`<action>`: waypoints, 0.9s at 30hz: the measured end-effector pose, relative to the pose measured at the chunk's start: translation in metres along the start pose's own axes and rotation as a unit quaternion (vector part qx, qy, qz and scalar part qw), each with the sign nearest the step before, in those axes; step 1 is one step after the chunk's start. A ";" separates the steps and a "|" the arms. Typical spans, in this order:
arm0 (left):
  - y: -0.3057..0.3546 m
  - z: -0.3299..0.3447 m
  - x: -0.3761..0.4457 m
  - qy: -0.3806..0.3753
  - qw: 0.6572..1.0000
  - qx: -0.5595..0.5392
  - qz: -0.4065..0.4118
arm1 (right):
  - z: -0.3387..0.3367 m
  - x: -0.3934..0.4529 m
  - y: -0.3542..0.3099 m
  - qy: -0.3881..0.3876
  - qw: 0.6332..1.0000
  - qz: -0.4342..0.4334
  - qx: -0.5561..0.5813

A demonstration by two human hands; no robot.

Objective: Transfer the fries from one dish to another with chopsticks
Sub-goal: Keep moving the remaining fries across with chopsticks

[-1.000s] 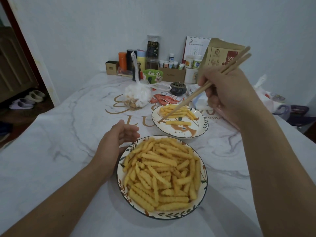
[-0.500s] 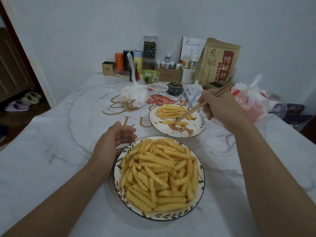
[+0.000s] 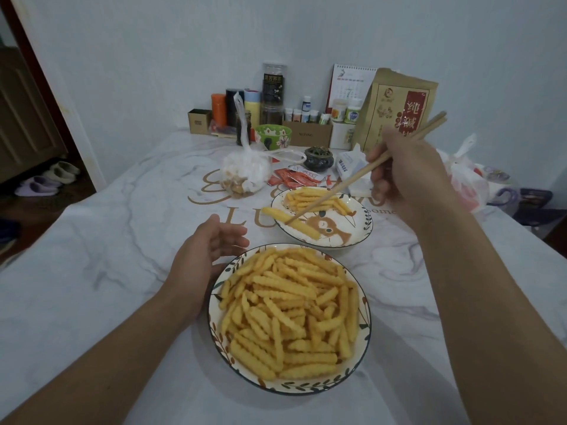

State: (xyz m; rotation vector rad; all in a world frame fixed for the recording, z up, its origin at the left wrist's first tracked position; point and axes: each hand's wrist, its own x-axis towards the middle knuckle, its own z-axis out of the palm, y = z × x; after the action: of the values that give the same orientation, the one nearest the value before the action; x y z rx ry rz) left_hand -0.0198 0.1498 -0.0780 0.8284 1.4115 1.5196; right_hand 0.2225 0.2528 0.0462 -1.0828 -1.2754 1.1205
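Observation:
A near dish (image 3: 365, 317) with a leaf-patterned rim is piled with crinkle-cut fries (image 3: 291, 311). Behind it stands a smaller far dish (image 3: 360, 231) with a deer picture and a few fries (image 3: 310, 199) at its back. My right hand (image 3: 408, 176) grips wooden chopsticks (image 3: 362, 170); their tips touch one long fry (image 3: 291, 222) that lies across the far dish's left rim. My left hand (image 3: 205, 259) rests on the table against the near dish's left rim, fingers loosely curled and holding nothing.
A knotted white plastic bag (image 3: 245, 173), red sauce packets (image 3: 294, 177) and a dark small pot (image 3: 319, 157) lie behind the far dish. Jars, bottles, boxes, a green bowl (image 3: 273, 134) and a brown paper bag (image 3: 395, 108) line the wall. Another plastic bag (image 3: 466, 182) sits right.
The chopstick tips moved left from the far dish's middle to its left rim. The single fry went from flat in the dish to slanted across the rim. My left hand stayed.

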 end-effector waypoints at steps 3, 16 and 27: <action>0.001 0.001 0.000 0.001 1.000 -0.013 -0.007 | 0.013 -0.019 -0.015 -0.094 0.995 0.012 -0.009; 0.001 0.000 0.000 -0.008 1.000 -0.018 -0.005 | 0.039 -0.050 -0.032 -0.197 0.964 -0.008 -0.180; 0.003 0.001 -0.002 -0.008 1.000 -0.013 -0.003 | 0.018 -0.039 -0.040 -0.122 0.977 -0.091 -0.153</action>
State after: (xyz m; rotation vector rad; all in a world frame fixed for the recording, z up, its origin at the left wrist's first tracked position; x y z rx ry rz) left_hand -0.0183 0.1484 -0.0748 0.8170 1.3786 1.5213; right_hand 0.2056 0.2077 0.0806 -1.0475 -1.7484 0.9588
